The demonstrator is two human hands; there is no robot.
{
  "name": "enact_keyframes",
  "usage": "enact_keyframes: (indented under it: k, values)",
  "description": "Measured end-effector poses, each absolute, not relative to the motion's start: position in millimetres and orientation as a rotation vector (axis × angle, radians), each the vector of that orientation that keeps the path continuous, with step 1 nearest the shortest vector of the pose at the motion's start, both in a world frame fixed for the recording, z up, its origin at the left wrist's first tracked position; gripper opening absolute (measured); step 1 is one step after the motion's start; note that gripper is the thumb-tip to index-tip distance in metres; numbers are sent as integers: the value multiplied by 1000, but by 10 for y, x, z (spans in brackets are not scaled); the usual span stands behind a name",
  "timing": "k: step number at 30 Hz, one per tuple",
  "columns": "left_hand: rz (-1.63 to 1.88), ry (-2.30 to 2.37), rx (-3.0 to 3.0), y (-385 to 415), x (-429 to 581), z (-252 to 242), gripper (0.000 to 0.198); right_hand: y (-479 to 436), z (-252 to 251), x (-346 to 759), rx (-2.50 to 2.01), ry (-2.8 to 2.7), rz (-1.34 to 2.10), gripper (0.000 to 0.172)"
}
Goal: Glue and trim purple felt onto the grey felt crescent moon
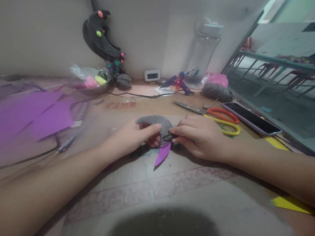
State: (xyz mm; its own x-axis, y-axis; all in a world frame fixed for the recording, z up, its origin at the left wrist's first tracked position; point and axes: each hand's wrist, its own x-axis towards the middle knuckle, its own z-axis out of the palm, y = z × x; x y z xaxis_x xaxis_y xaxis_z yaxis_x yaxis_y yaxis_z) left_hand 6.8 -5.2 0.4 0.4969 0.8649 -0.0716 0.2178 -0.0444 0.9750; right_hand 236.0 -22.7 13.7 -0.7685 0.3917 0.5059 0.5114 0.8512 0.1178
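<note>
A curved crescent (154, 119) wrapped in grey yarn is held low over the table, in the middle of the view. Its lower end shows a bare, pointed purple tip (162, 155) that has no yarn on it. My left hand (137, 135) is closed around the upper left part, thumb on top and fingers underneath. At the crescent's right side, my right hand (202, 136) pinches dark grey yarn (168, 135) close against the wrapped surface. The rest of what lies inside the right fingers is hidden.
Scissors (229, 114) and a phone (251, 118) lie to the right. Behind stand a glue gun (178, 82), a grey yarn ball (217, 91), a small clock (152, 75) and a clear bottle (204, 50). Purple sheets (49, 118) cover the left; a dark crescent ornament (98, 36) hangs behind.
</note>
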Motion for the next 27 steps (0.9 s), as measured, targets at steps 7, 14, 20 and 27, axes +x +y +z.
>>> enact_keyframes:
  k: [7, 14, 20, 27]
  values:
    - [693, 960, 1549, -50, 71, 11, 32, -216, 132, 2363, -625, -2549, -451, 23]
    - [673, 997, 1578, -51, 76, 28, 34, -238, 122, 2364, -600, -2552, -574, 22]
    - [667, 997, 1545, -45, 70, 25, 34, -243, 136, 2353, -643, -2579, -552, 26]
    - [658, 1005, 1545, -49, 68, 29, 34, -230, 146, 2367, -625, -2610, -619, 22]
